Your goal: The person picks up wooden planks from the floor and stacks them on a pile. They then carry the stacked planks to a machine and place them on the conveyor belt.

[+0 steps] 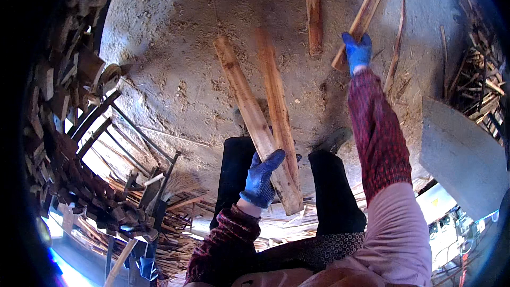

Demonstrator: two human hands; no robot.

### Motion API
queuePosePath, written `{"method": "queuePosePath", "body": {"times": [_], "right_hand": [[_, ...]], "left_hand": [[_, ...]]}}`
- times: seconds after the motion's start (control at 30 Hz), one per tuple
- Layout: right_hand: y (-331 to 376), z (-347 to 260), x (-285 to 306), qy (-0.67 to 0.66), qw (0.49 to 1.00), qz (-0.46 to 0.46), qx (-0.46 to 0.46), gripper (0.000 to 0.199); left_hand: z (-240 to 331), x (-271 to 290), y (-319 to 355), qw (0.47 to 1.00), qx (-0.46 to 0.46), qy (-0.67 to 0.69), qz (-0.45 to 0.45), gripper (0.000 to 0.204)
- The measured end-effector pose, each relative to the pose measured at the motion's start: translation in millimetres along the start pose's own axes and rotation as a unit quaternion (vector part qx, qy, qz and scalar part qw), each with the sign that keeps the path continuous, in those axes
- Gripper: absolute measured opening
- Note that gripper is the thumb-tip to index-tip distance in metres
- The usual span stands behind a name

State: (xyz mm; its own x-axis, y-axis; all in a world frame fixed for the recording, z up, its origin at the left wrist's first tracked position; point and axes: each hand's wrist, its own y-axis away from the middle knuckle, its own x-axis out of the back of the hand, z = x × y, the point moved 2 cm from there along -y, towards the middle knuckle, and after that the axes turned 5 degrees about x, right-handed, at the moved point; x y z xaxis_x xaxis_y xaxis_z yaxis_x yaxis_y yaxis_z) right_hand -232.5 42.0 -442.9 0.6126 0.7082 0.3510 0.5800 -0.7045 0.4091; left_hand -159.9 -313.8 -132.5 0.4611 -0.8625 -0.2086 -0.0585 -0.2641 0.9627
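My left hand point(261, 178), in a blue glove, is closed round the near part of a rough wooden board point(249, 109), thumb across its top. Close against it, a second, redder board point(273, 87) slants the same way; a bit of glove shows past its right edge, so the hand seems to hold both. Farther off and to the right, my right hand point(358, 53), also gloved in blue, grips another wooden board point(370, 5) near its lower end. That board tilts up and right, its far end cut off by the picture's edge.
On the dusty floor point(175, 69) lie a board point(313, 13) and a thin strip point(396, 48). Stacked wood point(74, 170) lines the left, beside a dark metal frame point(101, 117). A scrap heap point(483, 85) and a grey panel point(462, 154) stand at right.
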Motion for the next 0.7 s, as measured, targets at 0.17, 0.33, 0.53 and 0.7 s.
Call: {"method": "queuePosePath", "body": {"times": [0.17, 0.33, 0.53, 0.7], "right_hand": [[4, -26, -56, 0.048, 0.991, -0.072, 0.098, 0.058], [19, -61, -117, 0.429, 0.902, 0.023, 0.043, 0.081], [40, -76, -14, -0.044, 0.96, -0.263, -0.086, 0.051], [264, -238, 115, 0.099, 0.872, -0.407, -0.254, 0.047]], "left_hand": [[-3, 2, 2, 1.0, -0.01, -0.024, 0.014, 0.048], [4, -4, 5, 0.998, -0.032, -0.025, 0.043, 0.045], [-7, -1, -2, 0.997, -0.05, -0.015, -0.056, 0.042], [-49, 16, 70, 0.975, -0.206, -0.085, 0.021, 0.038]]}}
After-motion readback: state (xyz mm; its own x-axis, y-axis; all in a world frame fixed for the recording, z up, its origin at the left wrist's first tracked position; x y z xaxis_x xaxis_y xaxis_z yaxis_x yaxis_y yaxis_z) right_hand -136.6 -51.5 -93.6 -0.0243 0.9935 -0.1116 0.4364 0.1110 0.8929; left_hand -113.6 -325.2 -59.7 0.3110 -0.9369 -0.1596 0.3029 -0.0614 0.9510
